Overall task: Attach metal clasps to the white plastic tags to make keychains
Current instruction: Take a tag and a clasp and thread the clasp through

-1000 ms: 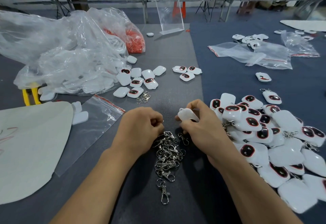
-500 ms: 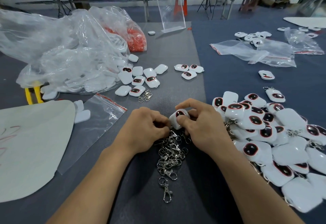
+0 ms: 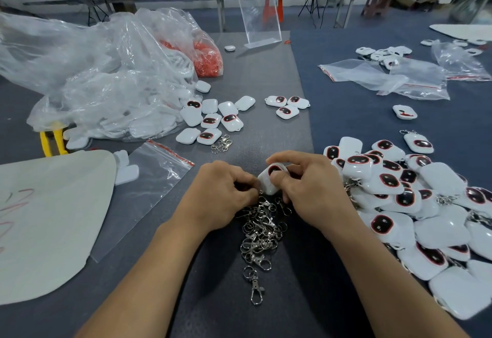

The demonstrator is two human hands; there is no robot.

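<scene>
Head view: gripping a white tag (image 3: 271,182) in the right hand (image 3: 315,191), fingers (image 3: 286,154) and thumb clamped round it, just above a pile of metal clasps (image 3: 262,231) on the grey surface (image 3: 266,71). Pressing the left hand (image 3: 221,195) to the tag's lower edge, fingers curled together; cannot tell whether anything is pinched.

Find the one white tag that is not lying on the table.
The white tag pinched in the right hand, held up at the far end of the clasp pile. Every other tag lies on the table, loose, heaped or bagged.
</scene>
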